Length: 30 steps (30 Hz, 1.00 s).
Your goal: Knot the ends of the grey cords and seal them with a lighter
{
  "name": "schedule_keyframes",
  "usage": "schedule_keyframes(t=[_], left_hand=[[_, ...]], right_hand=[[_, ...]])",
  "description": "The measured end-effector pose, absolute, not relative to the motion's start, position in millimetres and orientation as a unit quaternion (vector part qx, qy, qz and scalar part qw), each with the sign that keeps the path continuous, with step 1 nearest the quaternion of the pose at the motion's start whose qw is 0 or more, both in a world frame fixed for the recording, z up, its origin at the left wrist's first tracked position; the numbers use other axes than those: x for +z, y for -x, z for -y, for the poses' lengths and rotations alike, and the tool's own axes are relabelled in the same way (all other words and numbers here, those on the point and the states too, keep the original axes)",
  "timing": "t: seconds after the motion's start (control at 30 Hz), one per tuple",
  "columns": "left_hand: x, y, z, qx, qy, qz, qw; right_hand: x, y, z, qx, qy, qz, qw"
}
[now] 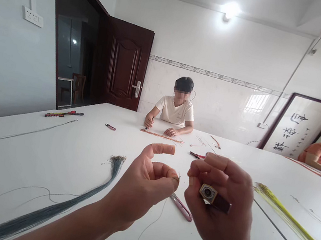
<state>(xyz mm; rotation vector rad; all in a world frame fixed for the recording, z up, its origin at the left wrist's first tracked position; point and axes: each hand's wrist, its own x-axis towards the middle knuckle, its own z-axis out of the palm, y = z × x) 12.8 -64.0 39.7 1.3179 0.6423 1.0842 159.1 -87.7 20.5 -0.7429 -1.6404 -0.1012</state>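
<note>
Above the white surface (94,141), head view: the left hand (145,187) pinches an upstanding thread end (179,176), likely to leave it exposed; the right hand (220,205) curls around a dark block (208,193). Pink snips (183,210) lie beneath, apparently for easy reach; the blue-grey thread bundle (51,211) lies lengthwise at left, presumably against tangling.

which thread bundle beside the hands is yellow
The yellow bundle lies to the right of the right hand; the other bundle, left of the left hand, is blue-grey.
</note>
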Motion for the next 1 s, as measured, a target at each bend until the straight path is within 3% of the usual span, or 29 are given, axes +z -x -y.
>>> schedule_keyframes(t=[0.07, 0.33, 0.57, 0.67, 0.83, 1.0], left_hand=[[40, -13, 65, 0.474, -0.576, -0.278, 0.606], [33, -17, 65, 0.539, -0.615, -0.279, 0.504], [15, -19, 58, 0.583, -0.723, -0.247, 0.275], [12, -18, 56, 0.571, -0.753, -0.233, 0.231], [15, -18, 58, 0.562, -0.751, -0.235, 0.255], [24, -19, 64, 0.547, -0.687, -0.269, 0.396]], right_hand=[[23, -159, 87, -0.036, 0.330, 0.692, 0.641], [31, -155, 92, 0.203, 0.408, 0.647, 0.612], [27, -157, 88, 0.177, 0.425, 0.660, 0.593], [24, -157, 86, 0.151, 0.427, 0.666, 0.593], [24, -154, 85, 0.170, 0.403, 0.638, 0.634], [27, -154, 84, 0.229, 0.363, 0.610, 0.666]])
